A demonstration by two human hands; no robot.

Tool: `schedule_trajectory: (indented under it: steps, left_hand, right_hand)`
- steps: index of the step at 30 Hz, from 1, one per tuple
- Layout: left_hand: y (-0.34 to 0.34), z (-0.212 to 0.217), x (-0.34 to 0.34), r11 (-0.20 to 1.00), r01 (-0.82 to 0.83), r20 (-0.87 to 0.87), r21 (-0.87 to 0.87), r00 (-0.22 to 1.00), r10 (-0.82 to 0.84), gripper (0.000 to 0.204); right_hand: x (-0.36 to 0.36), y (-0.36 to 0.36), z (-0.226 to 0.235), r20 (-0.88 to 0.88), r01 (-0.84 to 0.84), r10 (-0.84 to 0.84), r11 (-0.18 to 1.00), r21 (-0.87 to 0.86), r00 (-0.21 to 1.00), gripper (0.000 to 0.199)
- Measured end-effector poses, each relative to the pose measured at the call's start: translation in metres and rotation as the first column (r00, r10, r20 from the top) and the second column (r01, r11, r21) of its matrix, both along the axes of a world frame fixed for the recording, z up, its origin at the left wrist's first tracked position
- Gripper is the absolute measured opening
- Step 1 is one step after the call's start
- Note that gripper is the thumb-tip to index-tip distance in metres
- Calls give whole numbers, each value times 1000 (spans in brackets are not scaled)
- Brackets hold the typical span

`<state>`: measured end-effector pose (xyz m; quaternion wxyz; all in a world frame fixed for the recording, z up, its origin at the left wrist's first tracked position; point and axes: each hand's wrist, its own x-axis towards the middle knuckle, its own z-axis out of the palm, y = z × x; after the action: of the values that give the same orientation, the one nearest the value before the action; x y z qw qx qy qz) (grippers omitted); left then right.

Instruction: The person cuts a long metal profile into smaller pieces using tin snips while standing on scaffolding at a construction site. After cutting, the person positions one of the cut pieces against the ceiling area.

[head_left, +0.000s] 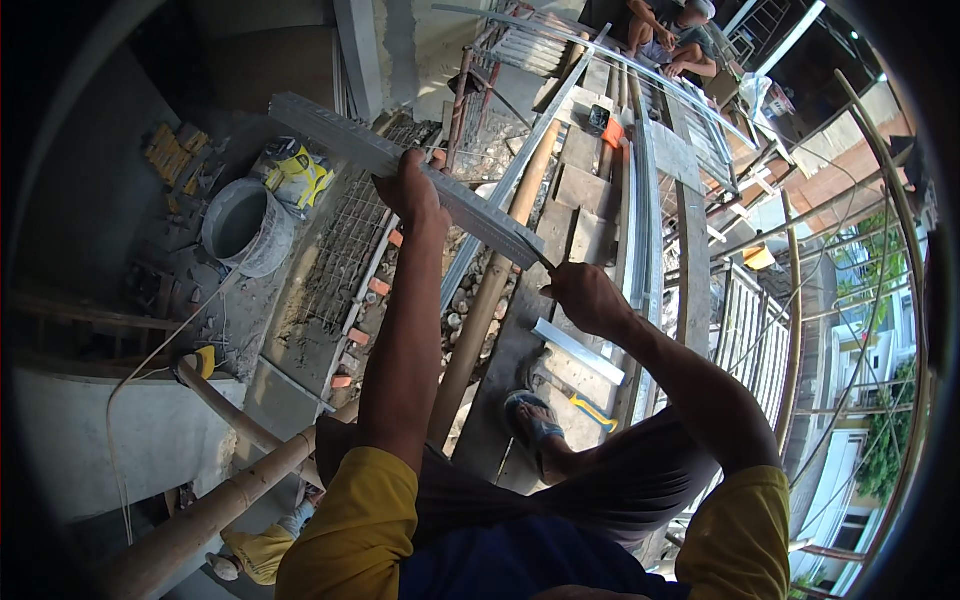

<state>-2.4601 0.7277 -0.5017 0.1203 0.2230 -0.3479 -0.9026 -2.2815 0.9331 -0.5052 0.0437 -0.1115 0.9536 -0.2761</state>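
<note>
My left hand [412,190] is closed around a long galvanized metal channel [478,213], gripping it near its middle. The channel slants from the upper left down toward my right hand [592,297]. That hand is closed on a thin dark tool [540,254], whose tip meets the channel's near end; its exact kind is hidden by my fingers. Below, a short metal offcut [580,351] lies on the planks. Beside my sandalled foot [535,425] rests a tool with a yellow and blue handle [594,411].
Long metal channels [641,220] lie lengthwise along the wooden planks [583,190]. A bamboo pole [484,315] runs beside them, above rubble. To the left are a pale bucket [275,243] and a yellow bag [300,172]. Another person [672,45] sits at the far end.
</note>
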Motion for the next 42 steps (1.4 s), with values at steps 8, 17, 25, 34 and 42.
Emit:
schedule_trajectory:
  steps: [8,17,25,34,42]
  left_hand:
    - [-3,-8,2,1000,22,46,-4,999,-21,53]
    - [-3,-16,2,1000,-16,103,-5,995,16,51]
    - [-17,-13,-3,995,46,55,86,997,-51,29]
    - [-28,-23,-16,996,-45,119,73,992,36,51]
    - [-84,-35,-31,978,99,4,184,995,-101,23]
  right_hand:
    - [-1,-9,-2,79,49,-58,993,106,995,23]
    - [6,-21,12,118,143,-152,987,76,981,20]
    - [0,-14,6,13,-1,1,1000,29,1000,19]
    - [13,-8,0,-244,-27,23,1000,-14,970,13]
    - [4,2,30,563,133,17,965,-224,826,15]
